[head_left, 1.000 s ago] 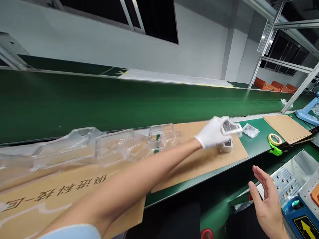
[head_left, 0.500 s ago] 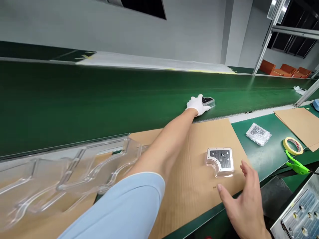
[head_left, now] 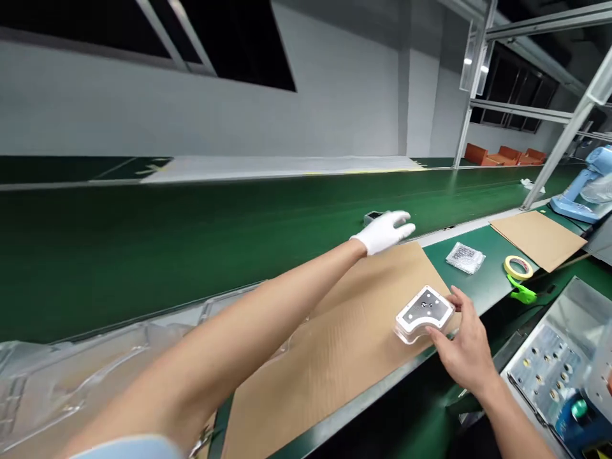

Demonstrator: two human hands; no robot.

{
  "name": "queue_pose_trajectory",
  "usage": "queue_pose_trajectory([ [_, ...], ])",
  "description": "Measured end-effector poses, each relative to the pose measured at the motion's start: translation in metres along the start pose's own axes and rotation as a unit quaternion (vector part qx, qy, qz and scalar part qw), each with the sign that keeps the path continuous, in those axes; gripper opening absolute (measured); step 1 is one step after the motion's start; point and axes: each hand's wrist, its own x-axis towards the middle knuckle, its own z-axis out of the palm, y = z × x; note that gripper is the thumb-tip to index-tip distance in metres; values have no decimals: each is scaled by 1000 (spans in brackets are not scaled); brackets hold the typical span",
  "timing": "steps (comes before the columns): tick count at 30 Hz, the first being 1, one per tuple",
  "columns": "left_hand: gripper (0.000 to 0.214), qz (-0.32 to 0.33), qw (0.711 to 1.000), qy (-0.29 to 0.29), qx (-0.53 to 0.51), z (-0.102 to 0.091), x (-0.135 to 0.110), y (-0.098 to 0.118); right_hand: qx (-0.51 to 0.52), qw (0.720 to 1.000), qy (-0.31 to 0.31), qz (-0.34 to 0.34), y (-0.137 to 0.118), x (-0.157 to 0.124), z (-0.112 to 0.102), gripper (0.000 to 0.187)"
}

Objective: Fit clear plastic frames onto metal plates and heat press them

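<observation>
White-rimmed, grey-faced curved block in clear plastic [head_left: 424,310], over flat tan cardboard [head_left: 335,347], is best kept level, the bare right hand [head_left: 463,347] gripping one end, the white-gloved left hand [head_left: 384,233] spread and empty.

the gloved left hand [head_left: 384,231] is plain white. at four o'clock, the curved piece [head_left: 427,309] shows a dark grey face with white border and white dots. the long belt [head_left: 191,242] is deep green, the cardboard [head_left: 354,331] at five o'clock is light brown. at three o'clock, the tape roll [head_left: 529,269] is pale yellow.
</observation>
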Motion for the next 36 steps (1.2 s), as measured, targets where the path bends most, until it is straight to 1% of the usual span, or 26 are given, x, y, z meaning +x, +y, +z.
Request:
queue_pose_trajectory([
  [1, 62, 50, 996, -71, -39, 6, -26, 20, 9, 1000, -8, 8, -4, -12, -23, 75],
  [2, 66, 97, 982, -140, -80, 14, -53, 38, 16, 1000, -17, 19, -8, -24, -46, 75],
  [3, 75, 129, 969, -187, -98, 25, -82, 56, 22, 999, -27, 31, -13, -38, -69, 75],
  [4, 94, 160, 953, -232, -115, 37, -112, 71, 25, 998, -36, 42, -17, -52, -91, 75],
  [5, 114, 195, 928, -279, -153, 51, -139, 86, 28, 997, -41, 52, -21, -66, -111, 75],
  [6, 128, 226, 903, -312, -192, 67, -165, 100, 29, 997, -43, 59, -24, -80, -129, 75],
  [7, 134, 252, 886, -319, -223, 83, -188, 113, 30, 997, -42, 65, -26, -94, -144, 76],
  [8, 135, 269, 877, -306, -253, 100, -208, 126, 30, 996, -38, 70, -28, -108, -158, 76],
  [9, 132, 280, 876, -281, -275, 116, -225, 140, 27, 996, -31, 75, -28, -122, -170, 75],
  [10, 126, 283, 881, -246, -290, 132, -239, 153, 20, 996, -15, 83, -28, -137, -179, 74],
  [12, 116, 279, 897, -162, -302, 161, -260, 180, -6, 994, 45, 104, -29, -167, -192, 69],
  [14, 111, 273, 914, -68, -291, 185, -274, 204, -42, 982, 132, 127, -33, -197, -195, 58],
  [15, 110, 270, 920, -25, -283, 196, -279, 215, -59, 975, 168, 134, -37, -211, -194, 53],
  [16, 111, 268, 924, 8, -272, 207, -285, 225, -74, 969, 193, 138, -40, -222, -191, 49],
  [18, 111, 257, 931, 57, -251, 227, -295, 241, -100, 962, 209, 142, -46, -239, -184, 48],
  [20, 109, 248, 935, 83, -239, 246, -305, 253, -121, 957, 217, 152, -48, -246, -180, 52],
  [21, 104, 250, 935, 91, -233, 255, -309, 258, -130, 952, 227, 161, -47, -248, -181, 52],
  [23, 93, 270, 932, 90, -225, 269, -316, 263, -143, 938, 259, 179, -39, -250, -188, 48],
  [25, 90, 311, 923, 50, -223, 277, -316, 265, -156, 931, 277, 182, -27, -252, -202, 43],
  [26, 91, 333, 916, 26, -223, 279, -313, 265, -165, 931, 278, 173, -20, -254, -212, 40],
  [28, 90, 364, 905, -17, -220, 276, -302, 262, -189, 933, 272, 143, -4, -253, -236, 36],
  [29, 83, 369, 904, -30, -214, 273, -294, 260, -206, 931, 271, 129, 5, -250, -250, 35],
  [31, 63, 352, 914, -37, -198, 266, -274, 254, -251, 921, 277, 111, 24, -238, -279, 35],
  [33, 47, 317, 931, -39, -180, 260, -251, 245, -292, 909, 279, 108, 44, -222, -307, 37],
  [35, 38, 281, 946, -43, -156, 259, -229, 234, -314, 904, 266, 113, 62, -206, -329, 38],
  [36, 36, 267, 952, -50, -142, 261, -219, 228, -321, 905, 252, 119, 70, -199, -336, 38],
])
